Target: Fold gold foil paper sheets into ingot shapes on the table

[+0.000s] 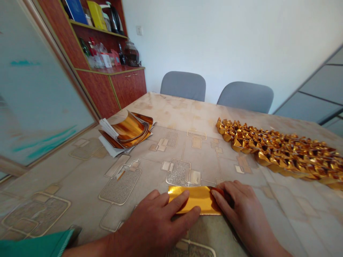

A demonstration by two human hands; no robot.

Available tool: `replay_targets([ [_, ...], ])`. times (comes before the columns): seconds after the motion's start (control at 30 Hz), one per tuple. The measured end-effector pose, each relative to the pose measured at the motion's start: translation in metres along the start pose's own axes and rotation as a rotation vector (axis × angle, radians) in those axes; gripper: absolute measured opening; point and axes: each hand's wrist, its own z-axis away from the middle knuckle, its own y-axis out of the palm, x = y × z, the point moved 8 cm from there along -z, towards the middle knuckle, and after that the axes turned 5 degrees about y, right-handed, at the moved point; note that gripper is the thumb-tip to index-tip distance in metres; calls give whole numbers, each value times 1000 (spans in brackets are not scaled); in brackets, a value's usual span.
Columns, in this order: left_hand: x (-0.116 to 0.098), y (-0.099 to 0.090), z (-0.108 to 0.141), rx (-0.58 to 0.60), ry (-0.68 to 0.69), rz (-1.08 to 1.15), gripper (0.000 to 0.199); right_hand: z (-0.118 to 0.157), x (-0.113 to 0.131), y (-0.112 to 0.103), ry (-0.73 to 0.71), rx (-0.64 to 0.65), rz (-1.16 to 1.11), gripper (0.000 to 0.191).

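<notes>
A strip of shiny gold foil paper (197, 200), folded into a flat band, lies at the near side of the table between my hands. My left hand (158, 221) holds its left part, index finger and thumb on top of the foil. At the other end, my right hand (241, 207) pinches the strip, its thumb over the front and the fingertips partly hidden behind. The foil's right edge is darker and curls beneath that hand. Farther left rests a loose stack of gold foil sheets (131, 128) with white backs, curved upward. Rows of folded gold foil pieces (281, 150) fill the right side.
A patterned cover spans the table (150, 171); a tiny paper scrap (120, 175) lies on it. Two grey chairs (183, 85) stand beyond the far edge. Behind left is a red-brown cabinet (128, 87) with bottles and a kettle. A frosted panel (40, 89) borders the left.
</notes>
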Motion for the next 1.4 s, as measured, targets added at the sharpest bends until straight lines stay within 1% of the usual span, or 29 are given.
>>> replay_targets([
  [0.2, 1, 5, -1, 20, -28, 34, 40, 0, 1, 1, -4, 1, 4, 27],
  [0.5, 0, 0, -2, 5, -30, 26, 40, 0, 1, 1, -10, -2, 20, 27],
  [0.77, 0, 2, -1, 17, -35, 16, 40, 0, 1, 3, -8, 1, 33, 26],
  [0.97, -1, 1, -1, 53, -38, 25, 43, 0, 2, 1, -22, -18, 39, 25],
  [1.1, 0, 5, -2, 77, -37, 21, 43, 0, 5, -2, -40, -30, 56, 24],
  [1.3, 0, 7, -3, 106, -36, 20, 41, -1, 4, 3, -24, -13, 82, 22],
  [1.4, -1, 5, -3, 118, -37, 14, 41, -2, 4, -1, -28, -3, 74, 20],
])
